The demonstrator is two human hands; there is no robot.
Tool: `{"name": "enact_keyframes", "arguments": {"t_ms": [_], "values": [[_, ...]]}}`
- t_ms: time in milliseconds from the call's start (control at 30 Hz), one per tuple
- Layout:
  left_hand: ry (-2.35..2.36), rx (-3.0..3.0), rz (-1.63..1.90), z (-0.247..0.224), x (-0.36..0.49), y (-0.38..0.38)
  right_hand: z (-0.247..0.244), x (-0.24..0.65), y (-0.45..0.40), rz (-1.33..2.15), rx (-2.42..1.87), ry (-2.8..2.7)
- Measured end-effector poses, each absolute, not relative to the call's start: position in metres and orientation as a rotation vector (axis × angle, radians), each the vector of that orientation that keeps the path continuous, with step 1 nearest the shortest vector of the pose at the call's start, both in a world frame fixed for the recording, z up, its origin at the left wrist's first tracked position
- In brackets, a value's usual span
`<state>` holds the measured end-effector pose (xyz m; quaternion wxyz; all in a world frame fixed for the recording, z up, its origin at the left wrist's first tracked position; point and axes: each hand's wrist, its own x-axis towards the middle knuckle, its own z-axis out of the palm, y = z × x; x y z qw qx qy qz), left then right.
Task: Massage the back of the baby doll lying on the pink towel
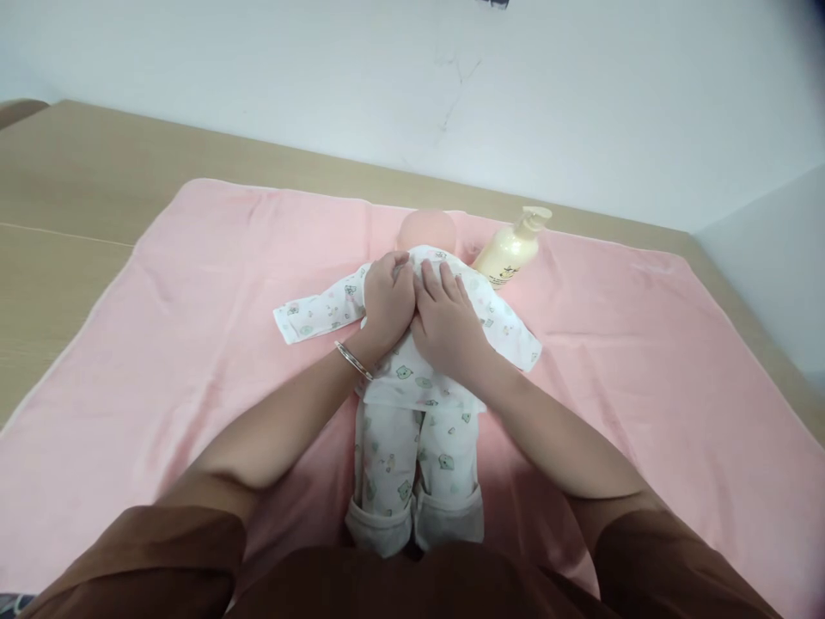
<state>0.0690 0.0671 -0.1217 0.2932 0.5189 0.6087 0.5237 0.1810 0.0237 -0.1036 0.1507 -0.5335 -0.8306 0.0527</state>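
Observation:
A baby doll (425, 232) lies stretched out along the middle of the pink cloth, its smooth bare head pointing away from me. It wears a white patterned top (412, 370) with the sleeves spread to both sides, and matching trousers (390, 456) with plain turned-up ends. My left hand (390, 297), a bangle (353, 359) at its wrist, rests on the upper part of the top with its fingers partly bent. Flat beside it, touching, lies my right hand (448, 318), fingers a little apart. Neither hand grips anything that I can see.
A pale yellow pump bottle (512, 249) leans or lies right of the doll's head. The pink cloth (193, 344) covers much of the wooden table (116, 163). Behind the table rises a white wall (290, 86).

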Motion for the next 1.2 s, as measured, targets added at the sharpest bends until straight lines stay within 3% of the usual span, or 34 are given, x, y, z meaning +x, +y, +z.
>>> {"name": "enact_keyframes", "arguments": {"t_ms": [200, 433, 733, 967, 1200], "values": [[1.724, 1.806, 1.181, -0.118, 0.071, 0.065, -0.096, 0.184, 0.059, 0.270, -1.868, -2.177], [1.744, 1.943, 1.001, -0.110, 0.080, 0.049, -0.094, 0.193, 0.080, 0.408, -1.827, -2.007], [1.703, 1.947, 0.859, -0.108, 0.055, 0.080, -0.099, 0.190, 0.053, 0.362, -1.705, -2.129], [1.808, 2.144, 0.496, -0.091, 0.070, 0.045, -0.099, 0.212, 0.079, 0.391, -1.795, -2.119], [1.727, 2.093, 0.555, -0.096, 0.044, 0.081, -0.094, 0.203, 0.038, 0.179, -1.749, -2.329]]}}
